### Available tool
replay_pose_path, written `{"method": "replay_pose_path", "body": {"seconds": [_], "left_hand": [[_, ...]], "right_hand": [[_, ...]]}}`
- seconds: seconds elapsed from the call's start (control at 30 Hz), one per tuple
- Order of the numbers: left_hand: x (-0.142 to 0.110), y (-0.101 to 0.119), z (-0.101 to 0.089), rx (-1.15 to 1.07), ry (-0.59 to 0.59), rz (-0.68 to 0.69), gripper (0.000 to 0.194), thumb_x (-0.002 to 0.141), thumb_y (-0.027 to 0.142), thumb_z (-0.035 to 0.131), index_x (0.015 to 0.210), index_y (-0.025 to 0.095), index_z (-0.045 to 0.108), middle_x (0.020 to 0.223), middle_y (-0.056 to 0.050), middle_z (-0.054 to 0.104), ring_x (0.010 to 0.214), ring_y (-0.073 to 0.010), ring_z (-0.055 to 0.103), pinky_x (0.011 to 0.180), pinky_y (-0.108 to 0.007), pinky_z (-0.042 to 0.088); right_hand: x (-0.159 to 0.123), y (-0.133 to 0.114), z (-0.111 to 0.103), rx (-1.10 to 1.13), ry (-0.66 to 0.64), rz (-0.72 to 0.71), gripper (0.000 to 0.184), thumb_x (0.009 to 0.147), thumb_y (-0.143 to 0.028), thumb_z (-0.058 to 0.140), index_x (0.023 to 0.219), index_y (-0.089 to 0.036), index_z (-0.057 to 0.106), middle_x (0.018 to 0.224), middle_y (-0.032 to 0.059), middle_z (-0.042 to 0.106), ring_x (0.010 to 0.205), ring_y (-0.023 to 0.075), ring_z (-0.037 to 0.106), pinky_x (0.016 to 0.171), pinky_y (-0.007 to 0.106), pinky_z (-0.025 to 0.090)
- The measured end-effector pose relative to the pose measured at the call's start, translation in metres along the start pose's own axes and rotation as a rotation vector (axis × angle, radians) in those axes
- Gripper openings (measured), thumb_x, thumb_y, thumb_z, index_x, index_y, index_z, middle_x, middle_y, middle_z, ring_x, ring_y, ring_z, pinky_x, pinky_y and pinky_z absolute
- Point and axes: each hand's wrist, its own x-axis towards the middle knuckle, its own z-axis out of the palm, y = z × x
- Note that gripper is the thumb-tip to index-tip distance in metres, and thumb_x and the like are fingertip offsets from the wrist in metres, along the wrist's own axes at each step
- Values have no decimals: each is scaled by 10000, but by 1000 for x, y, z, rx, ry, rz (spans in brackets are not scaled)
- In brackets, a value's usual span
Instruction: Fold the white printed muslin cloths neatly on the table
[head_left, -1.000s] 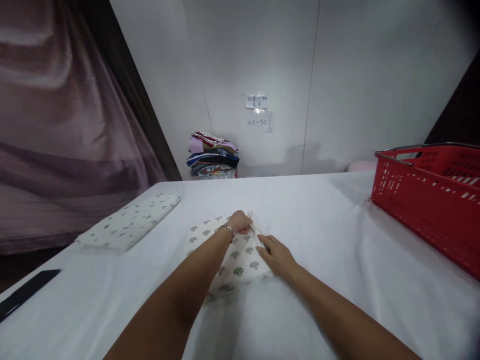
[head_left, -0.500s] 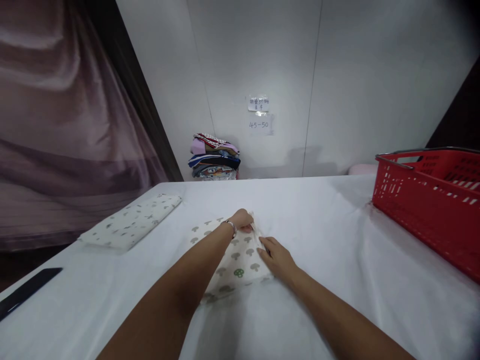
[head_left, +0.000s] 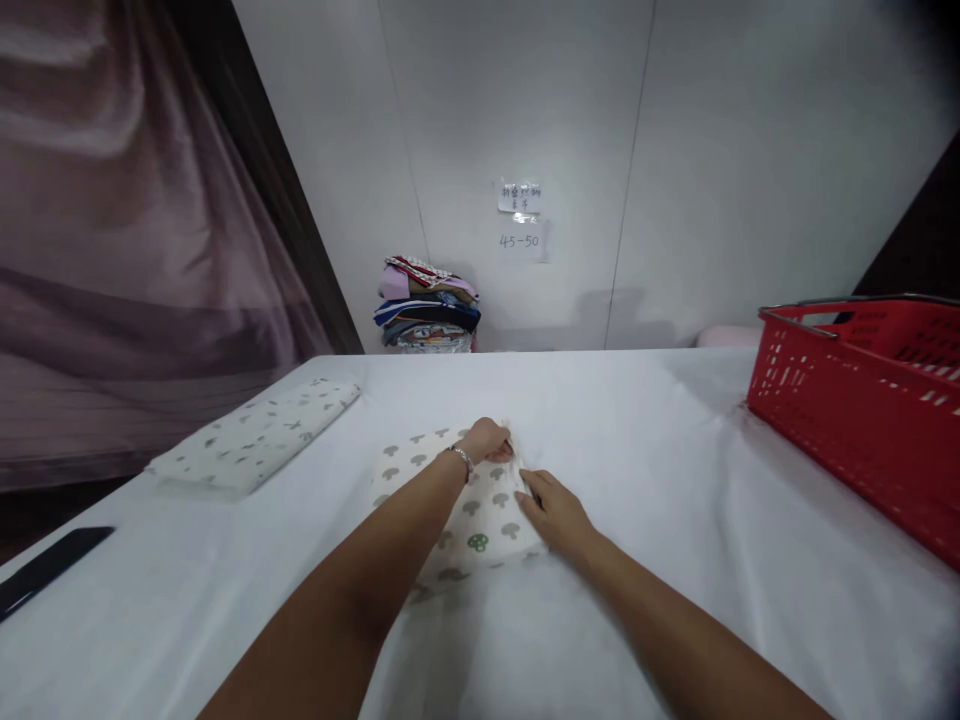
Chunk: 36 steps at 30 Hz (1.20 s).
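Observation:
A white folded cloth with grey mushroom prints and one green mushroom (head_left: pixel 471 509) lies in front of me. My left hand (head_left: pixel 486 440), with a bracelet at the wrist, is closed on the cloth's far right corner. Lower along the same right edge, my right hand (head_left: pixel 553 508) pinches the fabric between thumb and fingers. Between the two hands the edge is bunched and slightly raised. My left forearm covers part of the cloth's left side.
Another folded white printed cloth (head_left: pixel 259 435) lies at the left, with a flat black object (head_left: pixel 52 570) nearer me. A red basket (head_left: pixel 847 420) stands at the right on the white-covered table (head_left: pixel 637 420). Folded fabrics (head_left: pixel 429 308) are stacked by the wall beyond.
Both hands keep their hold on the cloth's right edge and have hardly moved. The view has shifted slightly.

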Motion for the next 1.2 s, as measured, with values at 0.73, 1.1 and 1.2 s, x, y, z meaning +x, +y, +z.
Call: {"method": "replay_pose_path", "body": {"seconds": [0.73, 1.1, 1.2], "left_hand": [[-37, -44, 0, 416, 238, 636, 375, 857, 285, 480, 1222, 210, 518, 1389, -86, 428, 1331, -235, 290, 1114, -413, 174], [-37, -53, 3, 506, 279, 685, 420, 866, 344, 465, 1285, 327, 492, 1403, 10, 431, 1336, -192, 312, 1124, -345, 204], [-48, -59, -19, 455, 323, 610, 473, 834, 355, 534, 1298, 279, 482, 1424, -12, 403, 1331, -183, 322, 1112, -299, 221]], "right_hand": [[-18, -25, 3, -312, -270, -194, 588, 899, -521, 365, 1392, -202, 371, 1502, 87, 223, 1396, 242, 117, 1109, 499, 119], [-19, -18, 8, -298, -241, -204, 594, 898, -514, 387, 1389, -180, 384, 1493, 91, 243, 1392, 246, 135, 1106, 473, 204], [-20, -11, 11, -254, -202, -238, 602, 896, -493, 412, 1388, -147, 384, 1485, 103, 259, 1390, 242, 142, 1118, 449, 220]]}}
